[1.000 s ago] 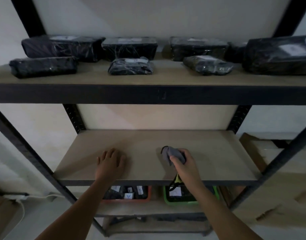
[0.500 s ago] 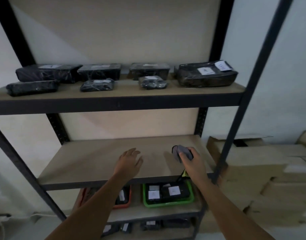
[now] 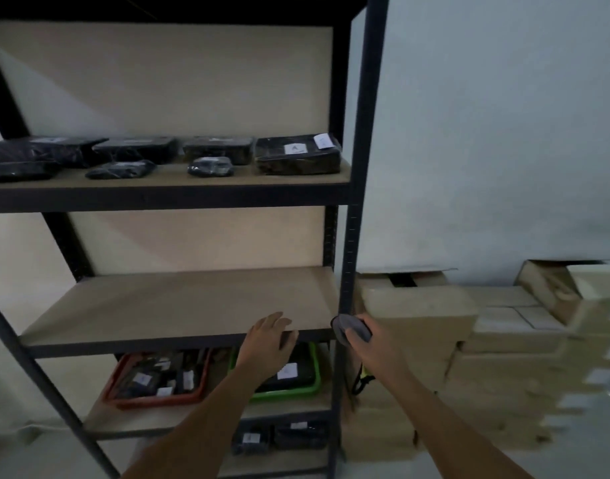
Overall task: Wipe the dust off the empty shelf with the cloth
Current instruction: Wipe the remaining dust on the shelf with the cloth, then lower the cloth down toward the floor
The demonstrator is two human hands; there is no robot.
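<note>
The empty shelf (image 3: 179,304) is a bare tan board in a dark metal rack, at middle height. My right hand (image 3: 367,342) grips a bunched grey cloth (image 3: 350,328) just off the shelf's front right corner, in front of the rack's right post. My left hand (image 3: 269,338) hovers at the shelf's front edge, to the left of the cloth, fingers relaxed and holding nothing.
The shelf above carries several black wrapped parcels (image 3: 296,153). Below sit a red tray (image 3: 155,378) and a green tray (image 3: 286,373) with small packets. Stacked cardboard boxes (image 3: 417,316) stand to the right of the rack's front post (image 3: 352,236).
The view has swung right and pulled back. My right hand has carried the cloth off the shelf past its right corner. My left hand has lifted from the board to its front edge.
</note>
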